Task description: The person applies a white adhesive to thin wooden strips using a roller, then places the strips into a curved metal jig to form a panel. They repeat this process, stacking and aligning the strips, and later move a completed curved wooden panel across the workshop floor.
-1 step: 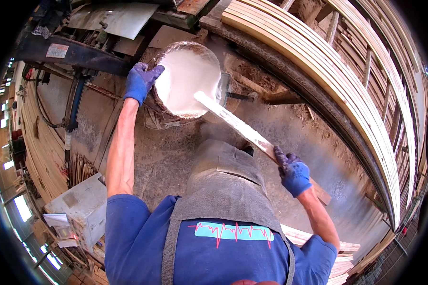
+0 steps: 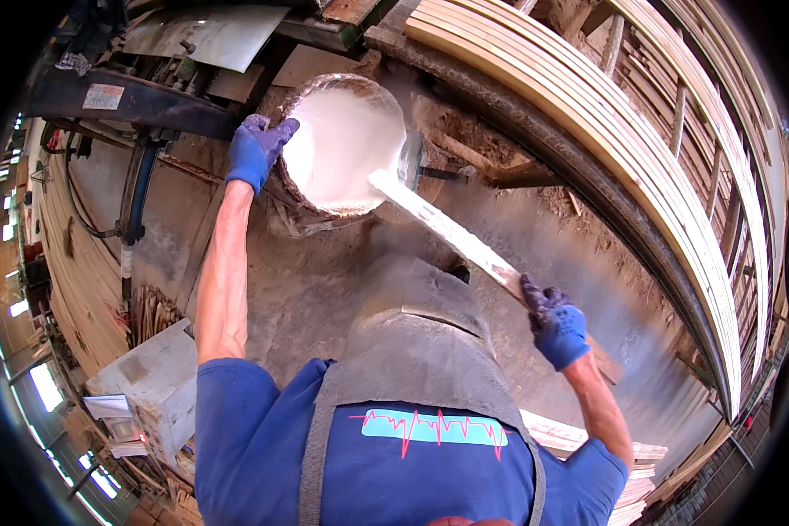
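Note:
A round bucket with a crusted, stained rim holds a thick white liquid. My left hand, in a blue and purple glove, is closed on the bucket's left rim, its thumb laid over the edge. The rest of those fingers are partly hidden behind the wall. In my gloved right hand is the lower end of a flat wooden stick, coated white along most of its length. The stick slants up to the left, and its tip is at the bucket's right rim, over the liquid.
Long wooden boards lie stacked on a metal rail at the right. A dark machine frame stands at the upper left. Lower left is a grey metal box. More cut wood is piled beside my right arm.
My right hand has shifted a little right and down, drawing the stick's tip toward the bucket's right rim. My left hand keeps its hold on the rim.

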